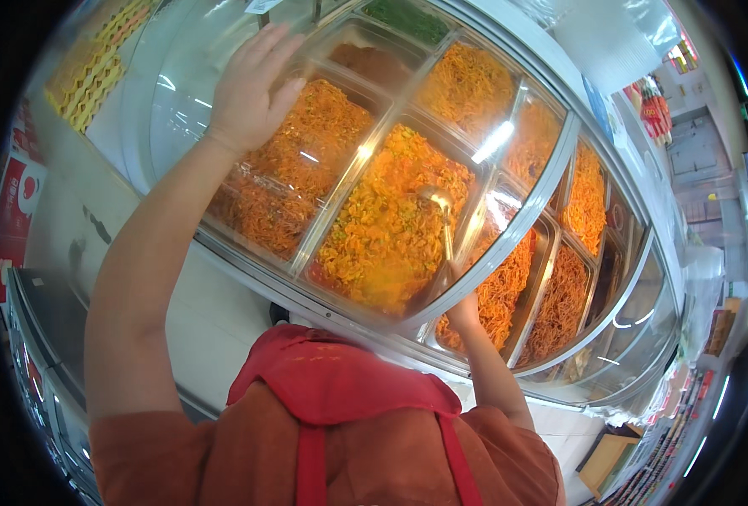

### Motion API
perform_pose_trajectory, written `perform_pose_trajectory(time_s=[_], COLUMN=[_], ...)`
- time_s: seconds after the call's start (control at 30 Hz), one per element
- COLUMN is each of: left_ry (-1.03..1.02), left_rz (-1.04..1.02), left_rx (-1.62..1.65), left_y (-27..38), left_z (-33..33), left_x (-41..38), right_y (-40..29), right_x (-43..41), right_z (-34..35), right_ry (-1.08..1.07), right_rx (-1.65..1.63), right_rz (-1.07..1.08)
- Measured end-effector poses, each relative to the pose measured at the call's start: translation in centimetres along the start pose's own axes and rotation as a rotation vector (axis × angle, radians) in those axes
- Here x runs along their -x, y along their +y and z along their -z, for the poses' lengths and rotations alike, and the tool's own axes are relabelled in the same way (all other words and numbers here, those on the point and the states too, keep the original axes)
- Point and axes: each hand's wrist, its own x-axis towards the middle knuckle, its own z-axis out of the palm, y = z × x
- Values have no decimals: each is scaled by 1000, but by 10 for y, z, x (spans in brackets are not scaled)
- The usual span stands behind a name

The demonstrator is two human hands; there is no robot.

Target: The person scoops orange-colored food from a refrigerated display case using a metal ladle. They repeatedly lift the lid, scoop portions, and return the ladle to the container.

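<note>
Reaching in past the edge of the curved clear cover, my right hand (464,310) grips the handle of a metal serving spoon (448,231). The spoon's bowl rests on yellow-orange shredded food (393,221) in a large steel pan. My left hand (257,88) is spread flat at the upper left, over the clear display cover (178,120); whether it touches the cover cannot be told. It holds nothing. Beneath it lies a pan of orange shredded food (323,126). Under my right wrist is another pan of reddish-orange shreds (500,297). My right fingers are partly hidden behind the cover's edge.
A metal frame (519,221) arcs across the display case. Further pans hold dark red shreds (557,303), brown powder-like food (370,60) and green food (405,19). Yellow egg trays (95,88) stand at upper left. A stack of clear plastic containers (607,44) stands at upper right.
</note>
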Motion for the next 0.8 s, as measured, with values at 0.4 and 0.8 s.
perform_pose_trajectory(time_s=[0.4, 0.8], left_ry=[-6, -98], left_rz=[-11, 30], left_rx=[24, -101], left_y=[0, -2], left_z=[6, -1], left_x=[1, 1], right_y=[-18, -16], right_x=[-194, -66], right_z=[-83, -70], right_ry=[29, -196], right_rx=[-117, 453], right_rz=[135, 333])
